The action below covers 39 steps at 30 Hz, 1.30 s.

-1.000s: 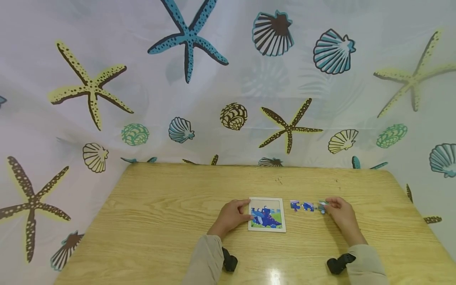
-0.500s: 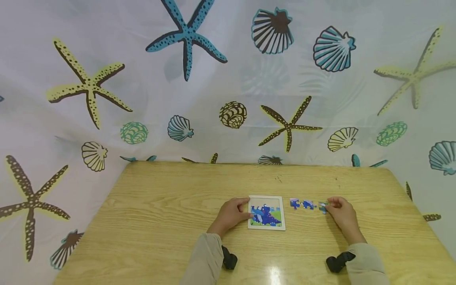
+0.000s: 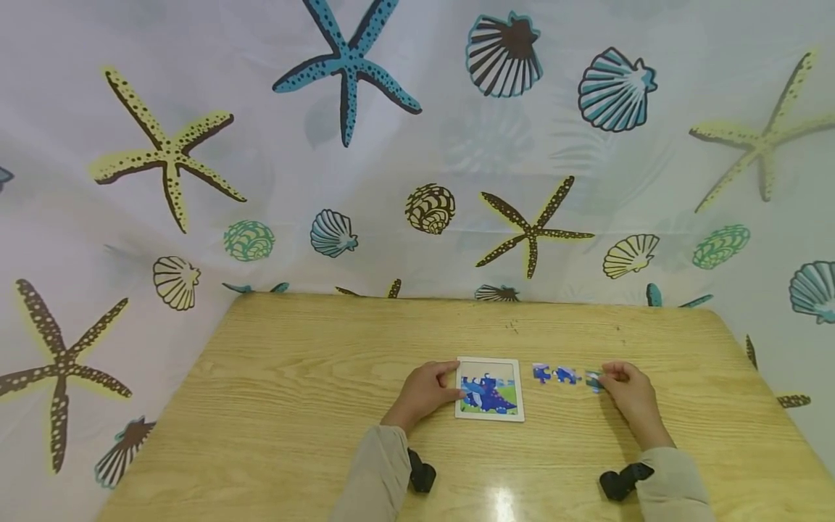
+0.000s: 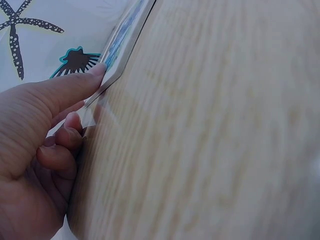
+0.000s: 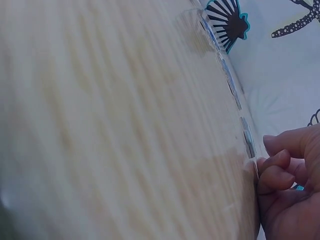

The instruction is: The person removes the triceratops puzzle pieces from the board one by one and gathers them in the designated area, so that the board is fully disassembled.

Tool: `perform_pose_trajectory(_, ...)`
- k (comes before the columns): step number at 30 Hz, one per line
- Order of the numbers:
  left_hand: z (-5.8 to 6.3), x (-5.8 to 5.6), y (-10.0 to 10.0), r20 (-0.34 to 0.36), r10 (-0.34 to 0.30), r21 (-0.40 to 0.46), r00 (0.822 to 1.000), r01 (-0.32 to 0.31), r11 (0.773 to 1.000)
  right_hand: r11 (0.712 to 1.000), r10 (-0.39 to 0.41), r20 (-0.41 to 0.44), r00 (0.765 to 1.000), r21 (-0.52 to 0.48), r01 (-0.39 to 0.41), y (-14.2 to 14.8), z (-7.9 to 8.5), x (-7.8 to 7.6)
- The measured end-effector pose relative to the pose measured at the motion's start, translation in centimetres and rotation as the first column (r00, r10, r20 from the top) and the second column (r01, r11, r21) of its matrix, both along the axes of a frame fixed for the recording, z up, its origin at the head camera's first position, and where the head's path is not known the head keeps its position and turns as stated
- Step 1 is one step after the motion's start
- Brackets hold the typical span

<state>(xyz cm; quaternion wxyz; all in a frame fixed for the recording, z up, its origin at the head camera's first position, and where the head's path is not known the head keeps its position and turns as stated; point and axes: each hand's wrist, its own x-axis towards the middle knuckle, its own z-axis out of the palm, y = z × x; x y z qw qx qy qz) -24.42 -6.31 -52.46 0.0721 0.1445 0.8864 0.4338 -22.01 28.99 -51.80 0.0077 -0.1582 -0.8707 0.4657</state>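
Note:
My left hand (image 3: 424, 391) grips the left edge of a square, white-framed puzzle board (image 3: 479, 417), thumb on its face. Its picture shows a blue-purple dinosaur, with a bare strip along the top. In the left wrist view, the thumb of my left hand (image 4: 40, 135) lies on the board's rim (image 4: 120, 70). My right hand (image 3: 631, 395) has its fingertips at the right edge of a puzzle piece (image 3: 593, 382). In the right wrist view, that puzzle piece (image 5: 247, 137) lies flat beside my right hand (image 5: 290, 180); whether the fingers still pinch it is unclear.
Between board and right hand lie two more puzzle pieces, a left one (image 3: 541, 373) and a middle one (image 3: 565, 375). All are on a wooden table (image 3: 313, 377). A white curtain (image 3: 391, 159) printed with starfish and shells hangs behind the table and at its sides.
The rightmost puzzle piece, tilted and partly covered by my right fingers at first, now lies straighter in the row. My right hand has edged slightly right; my left hand stays on the board.

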Motion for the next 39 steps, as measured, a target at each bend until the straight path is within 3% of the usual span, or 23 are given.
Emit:
perform_pose_trajectory(5, -0.1, -0.1, 0.0, -0.011, -0.002, -0.006, 1.000, 0.002, 1.000, 0.999, -0.024, 0.005, 1.000, -0.043, 0.024, -0.1, 0.1, 0.1)
perform_pose_trajectory(18, -0.6, -0.4, 0.1, -0.004, 0.013, -0.024, 1.000, -0.013, 1.000, 1.000, -0.026, -0.031, 0.999, -0.014, 0.026, -0.8, 0.3, 0.0)
perform_pose_trajectory(24, -0.5, -0.3, 0.0, -0.011, 0.011, -0.020, 1.000, -0.011, 1.000, 0.996, 0.021, -0.038, 0.999, -0.086, -0.024, -2.0, 0.3, -0.3)
perform_pose_trajectory(39, -0.6, -0.3, 0.0, -0.015, 0.007, -0.017, 1.000, -0.008, 1.000, 0.979, 0.151, -0.098, 0.984, -0.120, -0.162, -7.5, -0.1, -0.9)
